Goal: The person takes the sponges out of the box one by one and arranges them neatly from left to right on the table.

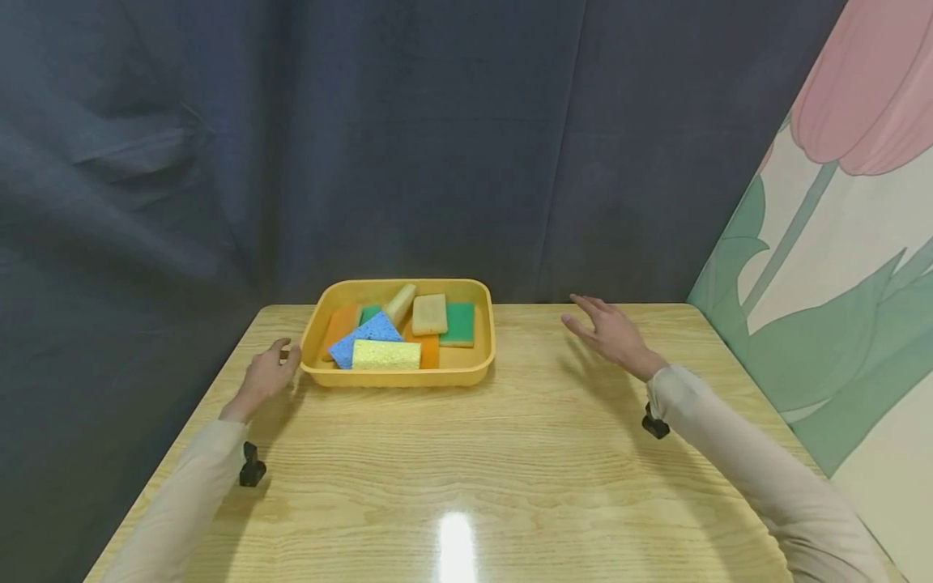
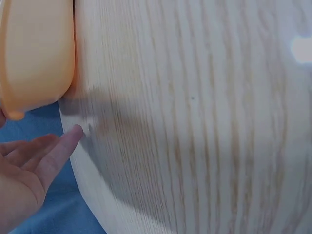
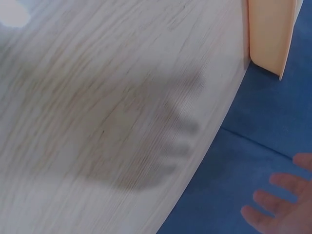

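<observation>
Tray (image 1: 397, 378), nr L fingers (image 2: 61, 152), well off R fingers (image 3: 288, 184)

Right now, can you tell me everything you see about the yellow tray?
The yellow tray is a shallow rectangle with rounded corners, smooth walls and a rim around its open top. It looks like plastic, more orange in the wrist views. It sits upright on the wooden table, near the far edge. Colourful sponges lie inside. The left hand is close beside its left end; I can't tell if they touch.
</observation>
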Motion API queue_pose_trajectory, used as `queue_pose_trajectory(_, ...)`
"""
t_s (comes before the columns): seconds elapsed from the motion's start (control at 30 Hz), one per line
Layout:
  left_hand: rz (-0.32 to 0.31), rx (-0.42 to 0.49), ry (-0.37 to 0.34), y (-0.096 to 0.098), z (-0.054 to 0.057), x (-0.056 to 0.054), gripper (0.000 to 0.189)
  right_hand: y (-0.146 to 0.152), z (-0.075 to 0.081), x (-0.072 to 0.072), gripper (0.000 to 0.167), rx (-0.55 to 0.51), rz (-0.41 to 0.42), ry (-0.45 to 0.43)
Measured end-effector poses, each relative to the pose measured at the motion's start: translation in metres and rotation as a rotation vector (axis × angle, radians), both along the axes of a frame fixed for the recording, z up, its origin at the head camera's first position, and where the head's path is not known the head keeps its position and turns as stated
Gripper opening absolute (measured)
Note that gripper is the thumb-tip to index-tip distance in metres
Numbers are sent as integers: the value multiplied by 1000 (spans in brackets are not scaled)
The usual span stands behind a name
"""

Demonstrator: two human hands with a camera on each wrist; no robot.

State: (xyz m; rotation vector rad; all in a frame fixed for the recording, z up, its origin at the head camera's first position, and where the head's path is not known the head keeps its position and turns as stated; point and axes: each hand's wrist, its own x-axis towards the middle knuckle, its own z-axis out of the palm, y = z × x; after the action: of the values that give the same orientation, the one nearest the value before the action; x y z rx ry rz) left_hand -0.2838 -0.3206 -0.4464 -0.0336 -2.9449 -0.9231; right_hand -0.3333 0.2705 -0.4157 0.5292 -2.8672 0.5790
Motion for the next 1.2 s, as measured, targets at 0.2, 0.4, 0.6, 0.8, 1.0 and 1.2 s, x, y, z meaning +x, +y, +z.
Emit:
queue_pose_trajectory(0.2, -19, 4, 16, 2, -4, -2, 61, -12, -2, -2, 71, -16, 24, 4)
queue_pose_trajectory(0.4, -21, -6, 36, 6, -4, -4, 58, -23, -4, -5, 69, -39, 36, -12)
queue_pose_trajectory(0.6, -45, -57, 94, 9, -4, -7, 52, -34, -1, -5, 68, -55, 47, -21)
queue_pose_trajectory(0.8, -54, -41, 109, 10, -5, -8, 42, -46, -2, -8, 68, -65, 53, 2)
queue_pose_trajectory(1.0, -62, -15, 100, 12, -4, -6, 39, -59, -3, -9, 62, -82, 84, 41)
queue_pose_trajectory(1.2, -63, 4, 90, 14, -4, -5, 40, -71, -3, -9, 59, -90, 97, 62)
